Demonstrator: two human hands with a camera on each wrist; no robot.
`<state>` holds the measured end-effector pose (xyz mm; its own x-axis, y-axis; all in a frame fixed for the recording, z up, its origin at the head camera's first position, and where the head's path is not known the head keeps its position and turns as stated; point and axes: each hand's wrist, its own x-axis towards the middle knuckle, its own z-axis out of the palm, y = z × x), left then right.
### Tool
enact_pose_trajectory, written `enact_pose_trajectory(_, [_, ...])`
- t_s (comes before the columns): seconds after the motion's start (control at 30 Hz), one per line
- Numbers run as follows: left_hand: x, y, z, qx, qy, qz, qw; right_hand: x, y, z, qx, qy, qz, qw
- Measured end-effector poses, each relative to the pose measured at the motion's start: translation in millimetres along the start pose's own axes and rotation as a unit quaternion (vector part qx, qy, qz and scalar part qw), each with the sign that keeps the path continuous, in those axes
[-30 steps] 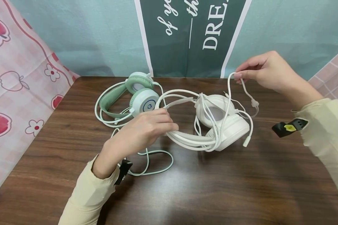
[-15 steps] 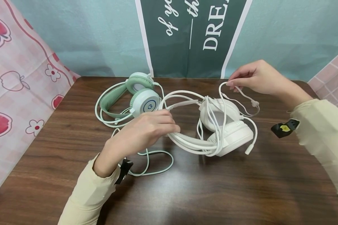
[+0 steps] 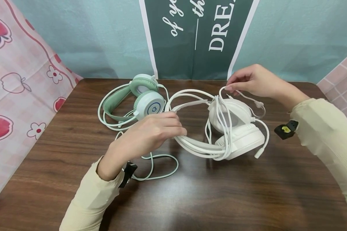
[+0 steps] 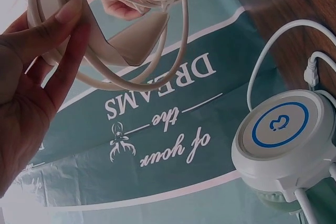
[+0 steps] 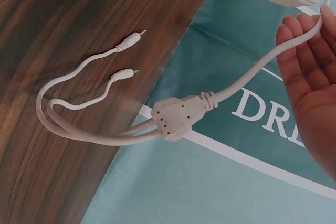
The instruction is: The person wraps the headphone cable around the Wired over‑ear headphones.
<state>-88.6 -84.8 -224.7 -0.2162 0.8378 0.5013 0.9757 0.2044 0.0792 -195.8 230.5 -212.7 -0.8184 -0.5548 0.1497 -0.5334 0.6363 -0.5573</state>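
A white headset (image 3: 243,142) is tilted above the table, with loops of its white cable wrapped round the headband and earcups. My left hand (image 3: 154,130) grips the headband and the cable loops at their left side. Over the far earcup, my right hand (image 3: 253,80) pinches the cable (image 5: 257,66) between thumb and fingers. From there the cable runs to a splitter (image 5: 176,118) with two thin leads, each ending in a plug (image 5: 129,41). The headset's microphone boom (image 3: 266,136) curves down at the right.
Left of the white headset a mint-green headset (image 3: 149,107) lies on the brown wooden table (image 3: 219,199). Its thin cable (image 3: 176,166) loops toward the front. Behind stands a teal cloth (image 3: 104,38) with lettering; a pink fruit-print cloth (image 3: 26,96) is at the left.
My right hand has moved left and a little lower with the cable, toward the headband. The white headset has shifted slightly right, while my left hand keeps its grip almost in place.
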Motion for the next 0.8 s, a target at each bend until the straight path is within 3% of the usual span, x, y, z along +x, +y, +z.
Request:
enact_pose_trajectory(0.27, [1.0,0.6,1.3,-0.009,-0.001,0.002,1.0,6.0,-2,2,0.006,-0.048,-0.047,0.9977])
enact_pose_trajectory(0.57, [1.2,3.0,-0.1,-0.008,0.011,0.008,0.9999,6.7,6,5,-0.005,-0.116,-0.039,0.9925])
enact_pose_trajectory(0.8, [-1.5,2.1,-0.3,-0.013,0.024,0.01,0.9996,0.7,14,7,-0.001,-0.145,-0.029,0.989])
